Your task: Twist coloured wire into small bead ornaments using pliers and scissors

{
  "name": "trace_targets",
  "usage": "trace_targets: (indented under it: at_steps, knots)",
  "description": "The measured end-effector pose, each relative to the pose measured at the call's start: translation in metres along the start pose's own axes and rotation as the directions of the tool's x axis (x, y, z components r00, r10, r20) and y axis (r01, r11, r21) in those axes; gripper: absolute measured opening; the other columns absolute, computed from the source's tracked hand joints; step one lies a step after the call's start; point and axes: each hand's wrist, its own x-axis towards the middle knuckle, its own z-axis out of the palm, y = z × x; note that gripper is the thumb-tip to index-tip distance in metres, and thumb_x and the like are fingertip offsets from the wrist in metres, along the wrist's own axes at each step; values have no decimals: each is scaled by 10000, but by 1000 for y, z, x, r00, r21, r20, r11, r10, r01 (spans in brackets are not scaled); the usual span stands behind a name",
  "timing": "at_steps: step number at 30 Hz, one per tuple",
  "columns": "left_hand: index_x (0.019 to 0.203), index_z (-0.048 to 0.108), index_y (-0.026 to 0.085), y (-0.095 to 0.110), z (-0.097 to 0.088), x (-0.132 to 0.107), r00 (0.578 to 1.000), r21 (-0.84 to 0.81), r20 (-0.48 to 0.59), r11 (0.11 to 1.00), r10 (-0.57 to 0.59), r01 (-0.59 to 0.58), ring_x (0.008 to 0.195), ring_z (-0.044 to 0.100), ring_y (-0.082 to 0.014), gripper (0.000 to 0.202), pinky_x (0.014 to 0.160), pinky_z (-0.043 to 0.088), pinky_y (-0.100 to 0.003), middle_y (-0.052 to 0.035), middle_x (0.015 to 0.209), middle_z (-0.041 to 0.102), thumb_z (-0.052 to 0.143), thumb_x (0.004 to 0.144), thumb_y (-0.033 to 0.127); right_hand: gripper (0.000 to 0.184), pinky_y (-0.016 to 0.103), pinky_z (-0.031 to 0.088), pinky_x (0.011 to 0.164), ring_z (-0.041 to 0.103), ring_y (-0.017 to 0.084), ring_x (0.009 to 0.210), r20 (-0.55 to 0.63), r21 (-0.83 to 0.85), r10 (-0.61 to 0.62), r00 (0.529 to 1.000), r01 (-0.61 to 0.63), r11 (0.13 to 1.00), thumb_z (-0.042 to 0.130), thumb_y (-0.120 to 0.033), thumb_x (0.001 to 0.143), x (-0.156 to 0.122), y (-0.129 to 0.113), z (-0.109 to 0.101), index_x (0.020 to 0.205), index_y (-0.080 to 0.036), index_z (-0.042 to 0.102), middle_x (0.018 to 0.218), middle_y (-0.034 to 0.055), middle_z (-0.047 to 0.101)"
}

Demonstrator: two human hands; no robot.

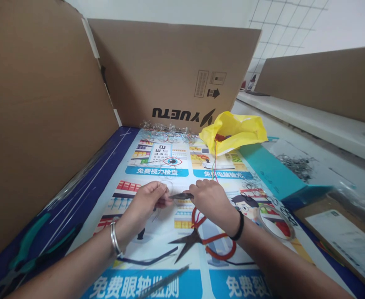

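My left hand (154,195), a silver bangle at its wrist, is closed in a pinch on a thin wire (171,182) that loops up above the fingertips. My right hand (212,201), wearing a black wristband, is wrapped round a dark tool with a tapered tip (181,196). Its tip points left and meets the left fingertips; the rest is hidden in the fist, so its exact kind does not show. Red-handled scissors (196,237) lie half open just below the right hand. Red and yellow-green threads (215,162) run down behind that hand from a yellow bag (238,133).
Green-handled pliers (29,249) lie at the left. A tape roll (292,232) sits right of my right forearm. Tangled clear and wire bits (170,126) line the back. A teal folder (263,166) and dark wire pieces (296,166) are at right. Cardboard walls (170,62) stand behind.
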Motion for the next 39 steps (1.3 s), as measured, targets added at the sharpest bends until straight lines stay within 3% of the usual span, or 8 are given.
trace_targets:
  at_steps: [5, 9, 17, 22, 27, 39]
  knots:
    - [659, 526, 163, 0, -3, 4, 998, 97, 31, 994, 45, -48, 575, 588, -120, 254, 598, 427, -233, 9, 598, 621, 544, 797, 376, 136, 259, 246, 508, 589, 173, 625, 196, 12, 42, 980, -46, 999, 533, -258, 809, -1, -3, -8, 751, -185, 632, 709, 57, 652]
    - [656, 541, 162, 2, -4, 5, 994, 147, 67, 985, 85, -94, 578, 581, -115, 238, 602, 428, -229, 14, 602, 614, 546, 797, 354, 146, 255, 260, 515, 592, 177, 633, 237, 30, 38, 971, -46, 998, 529, -285, 810, -1, -3, -9, 758, -201, 637, 720, 48, 657]
    - [627, 529, 171, 3, -6, 4, 994, 67, 85, 995, 71, -77, 562, 575, -113, 281, 597, 418, -225, 16, 570, 607, 527, 818, 378, 77, 310, 275, 653, 528, 207, 798, 20, 21, 10, 1000, -10, 1000, 602, -267, 766, 3, -4, -6, 801, -198, 597, 794, 47, 600]
    - [630, 538, 166, 1, -5, 4, 997, 70, 70, 996, 43, -48, 553, 571, -111, 284, 587, 411, -226, 16, 574, 599, 537, 807, 388, 61, 323, 228, 652, 464, 208, 766, -115, -60, -19, 993, 12, 998, 588, -247, 795, 1, -4, -4, 769, -192, 577, 774, 56, 560]
    - [627, 536, 161, 1, -2, 2, 999, 58, 45, 998, 22, -25, 549, 571, -111, 282, 579, 410, -230, 18, 598, 582, 552, 787, 392, 175, 329, 206, 654, 419, 202, 728, -229, -112, -46, 972, 21, 993, 501, -282, 874, 0, -2, -2, 740, -191, 569, 730, 59, 535]
    - [607, 528, 166, 4, 0, 2, 1000, 167, 12, 986, -25, 23, 530, 591, -117, 238, 536, 395, -221, 31, 565, 571, 559, 752, 352, 288, 328, 198, 651, 419, 195, 738, -203, -62, -69, 977, 58, 996, 426, -321, 916, -1, -2, -4, 736, -183, 601, 719, 64, 539]
